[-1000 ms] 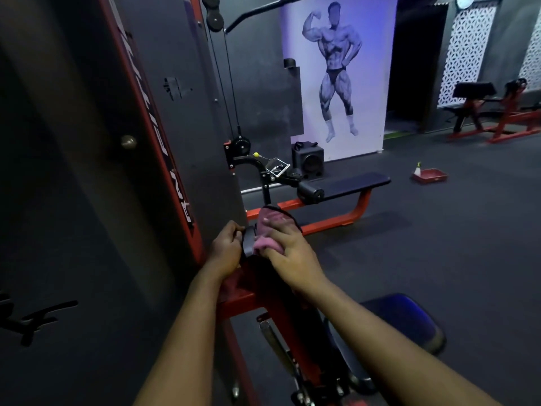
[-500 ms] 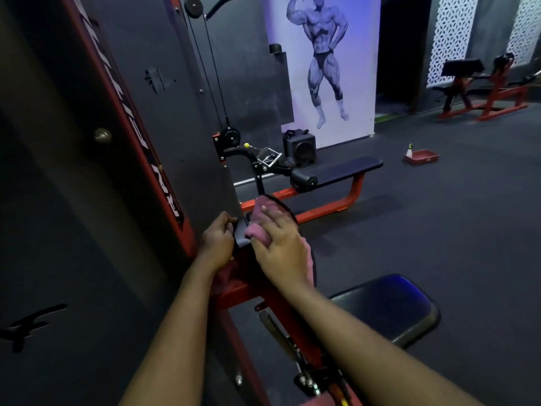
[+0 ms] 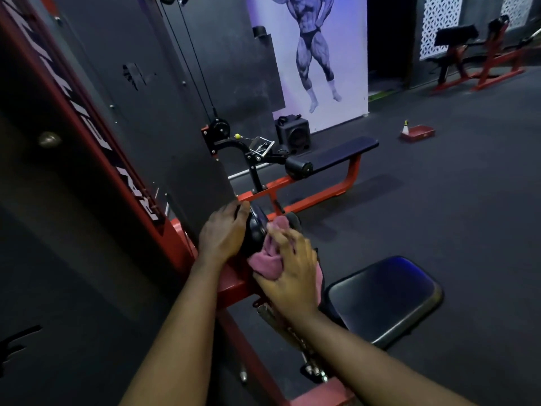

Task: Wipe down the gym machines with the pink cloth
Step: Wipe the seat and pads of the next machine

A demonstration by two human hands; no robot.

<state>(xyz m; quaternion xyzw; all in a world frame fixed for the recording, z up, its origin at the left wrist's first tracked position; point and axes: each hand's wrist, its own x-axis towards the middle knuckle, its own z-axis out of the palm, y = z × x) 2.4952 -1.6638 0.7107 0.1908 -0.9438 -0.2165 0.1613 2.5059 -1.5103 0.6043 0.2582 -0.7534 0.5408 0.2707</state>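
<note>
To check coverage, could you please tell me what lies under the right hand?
A bunched pink cloth, gripped against a black round pad; the surface beneath it is hidden.

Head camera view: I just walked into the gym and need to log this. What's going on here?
A person is wiping a red-framed gym machine. The right hand grips a bunched pink cloth and presses it against a black pad on the machine, while the left hand holds that pad from the other side. The black seat beside them is not being touched.
</note>
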